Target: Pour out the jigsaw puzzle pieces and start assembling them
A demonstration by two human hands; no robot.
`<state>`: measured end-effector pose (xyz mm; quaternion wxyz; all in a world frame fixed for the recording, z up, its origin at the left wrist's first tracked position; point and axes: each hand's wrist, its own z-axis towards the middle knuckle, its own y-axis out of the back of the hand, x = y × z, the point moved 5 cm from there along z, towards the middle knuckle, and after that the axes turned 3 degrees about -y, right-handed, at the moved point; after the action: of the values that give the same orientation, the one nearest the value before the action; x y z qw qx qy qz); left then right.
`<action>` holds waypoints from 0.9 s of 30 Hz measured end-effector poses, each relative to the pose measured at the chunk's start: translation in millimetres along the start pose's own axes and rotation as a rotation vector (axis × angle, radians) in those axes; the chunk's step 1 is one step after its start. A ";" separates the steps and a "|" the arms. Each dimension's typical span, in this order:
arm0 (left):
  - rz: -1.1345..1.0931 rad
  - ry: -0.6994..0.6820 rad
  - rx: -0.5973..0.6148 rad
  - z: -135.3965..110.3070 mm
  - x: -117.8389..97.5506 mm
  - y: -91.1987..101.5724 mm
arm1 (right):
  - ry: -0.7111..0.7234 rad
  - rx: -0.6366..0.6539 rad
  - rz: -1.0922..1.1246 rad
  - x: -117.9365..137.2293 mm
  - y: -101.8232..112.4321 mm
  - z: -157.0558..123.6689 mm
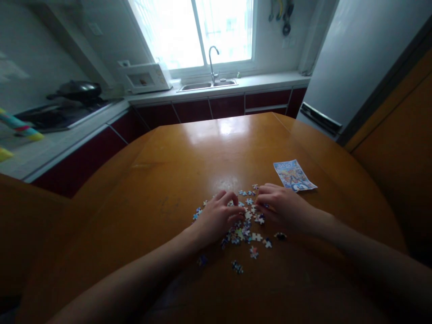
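Observation:
A loose heap of small jigsaw puzzle pieces (239, 234) lies on the wooden table, some showing pale backs and others coloured print. Over the heap's left side rests my left hand (219, 216), its fingers bent and apart, the tips touching pieces. My right hand (278, 204) is at the heap's right edge with fingers curled together. Whatever is between those fingertips is mostly hidden, though bits of puzzle piece show beside and under them. A few stray pieces, such as a dark one (237, 267) and a reddish one (254, 252), lie nearer to me.
A printed picture sheet (294, 175) lies beyond my right hand on the round-edged table (189, 157). Farther back are a counter with a sink (202, 85), a white microwave (146, 77) and a pan (79, 90) on the stove. A fridge (367, 58) stands at right.

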<state>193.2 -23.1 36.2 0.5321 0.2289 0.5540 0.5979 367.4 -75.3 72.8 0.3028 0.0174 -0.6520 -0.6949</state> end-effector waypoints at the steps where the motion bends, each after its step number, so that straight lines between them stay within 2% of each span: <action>1: 0.005 0.001 -0.007 0.2 -0.6 -0.9 | -0.035 0.054 0.004 -5.6 7.6 -3.9; 5: -0.021 0.030 -0.046 1.0 0.8 -4.0 | -0.151 0.351 0.037 -27.2 16.5 -21.5; 8: -0.061 0.084 -0.065 1.9 3.5 -4.2 | -0.211 0.470 0.028 -32.9 9.3 -26.2; 10: -0.090 0.119 -0.073 2.7 4.2 -3.0 | -0.218 0.434 -0.012 -30.2 6.0 -21.9; 16: -0.088 0.117 -0.071 4.7 2.0 2.2 | -0.131 0.101 -0.005 -15.6 -1.2 0.2; 21: -0.106 0.136 -0.093 2.9 3.6 4.8 | -0.035 0.104 0.003 -19.3 -22.3 8.7; 27: -0.089 0.185 -0.105 1.7 5.4 1.6 | -0.041 0.120 0.051 -26.4 -21.6 11.8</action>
<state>192.3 -17.3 36.4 0.5160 0.1197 0.5785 0.6203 375.4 -53.7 45.0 0.3053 0.0045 -0.6987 -0.6469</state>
